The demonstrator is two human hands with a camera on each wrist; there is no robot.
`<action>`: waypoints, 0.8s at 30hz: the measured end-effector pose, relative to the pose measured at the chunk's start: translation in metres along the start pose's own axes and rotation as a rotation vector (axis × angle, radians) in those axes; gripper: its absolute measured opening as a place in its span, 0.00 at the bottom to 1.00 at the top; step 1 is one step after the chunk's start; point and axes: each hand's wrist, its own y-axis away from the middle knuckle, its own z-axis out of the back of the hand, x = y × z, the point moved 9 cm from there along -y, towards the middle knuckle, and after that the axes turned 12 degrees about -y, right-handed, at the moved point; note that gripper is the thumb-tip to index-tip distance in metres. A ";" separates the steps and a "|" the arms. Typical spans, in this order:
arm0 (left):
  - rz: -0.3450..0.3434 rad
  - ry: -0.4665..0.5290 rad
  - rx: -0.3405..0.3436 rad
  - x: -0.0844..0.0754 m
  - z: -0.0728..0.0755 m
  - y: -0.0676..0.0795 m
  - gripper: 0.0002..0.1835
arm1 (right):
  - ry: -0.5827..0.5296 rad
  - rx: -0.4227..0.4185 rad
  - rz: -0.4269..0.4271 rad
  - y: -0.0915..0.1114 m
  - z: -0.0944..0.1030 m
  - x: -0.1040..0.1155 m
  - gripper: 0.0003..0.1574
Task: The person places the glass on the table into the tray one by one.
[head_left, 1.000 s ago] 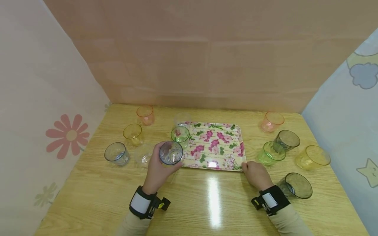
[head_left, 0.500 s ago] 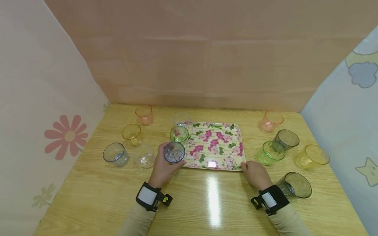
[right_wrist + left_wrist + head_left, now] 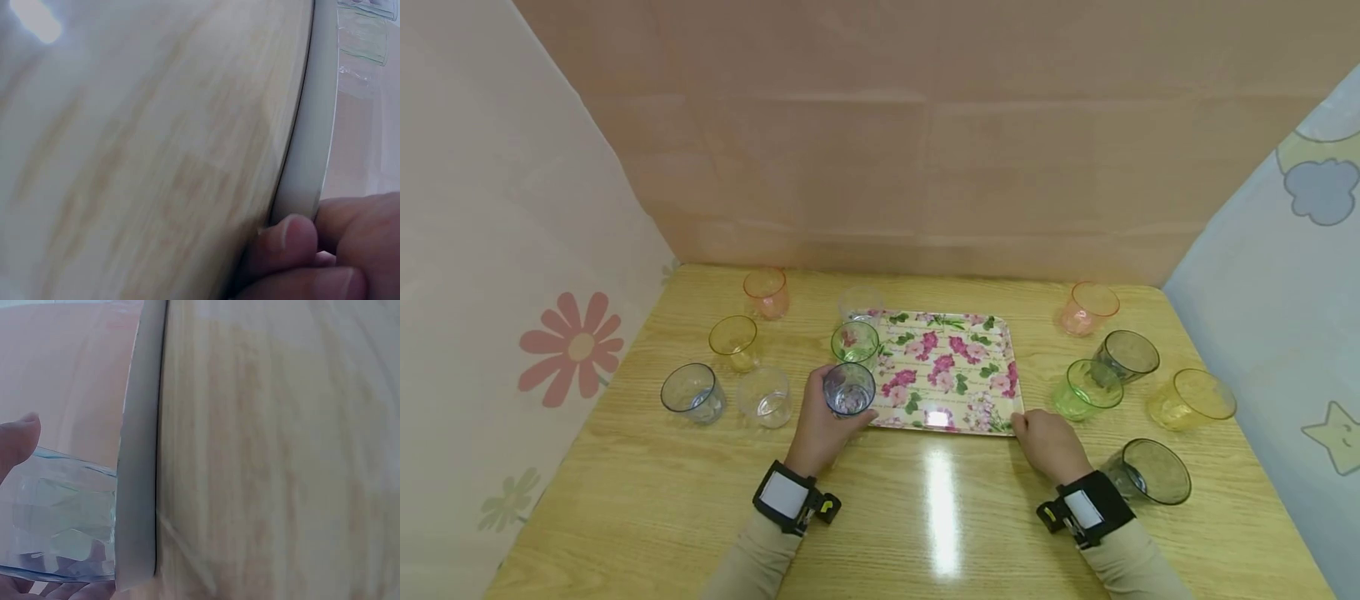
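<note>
My left hand grips a blue-tinted drinking glass at the front left corner of the flowered tray. In the left wrist view the glass stands behind the tray's pale rim, thumb on one side and fingers on the other. My right hand pinches the tray's front right corner; its fingertips show against the rim in the right wrist view. A green glass stands just behind the blue one, at the tray's left side, and a clear glass is at the back left corner.
Left on the wooden table are pink, yellow, blue and clear glasses. At right stand pink, green, grey, yellow and dark grey glasses. Papered walls enclose the table.
My left hand has carried the blue glass slightly right and lower, onto the tray's front left corner. My right hand stays at the tray's corner.
</note>
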 end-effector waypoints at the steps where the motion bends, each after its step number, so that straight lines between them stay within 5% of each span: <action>1: 0.000 -0.003 0.001 0.000 0.000 0.000 0.49 | 0.001 0.001 -0.001 0.000 0.000 0.000 0.29; 24: 0.042 -0.022 0.002 0.004 -0.004 -0.001 0.52 | -0.006 -0.008 0.001 0.001 0.001 0.001 0.29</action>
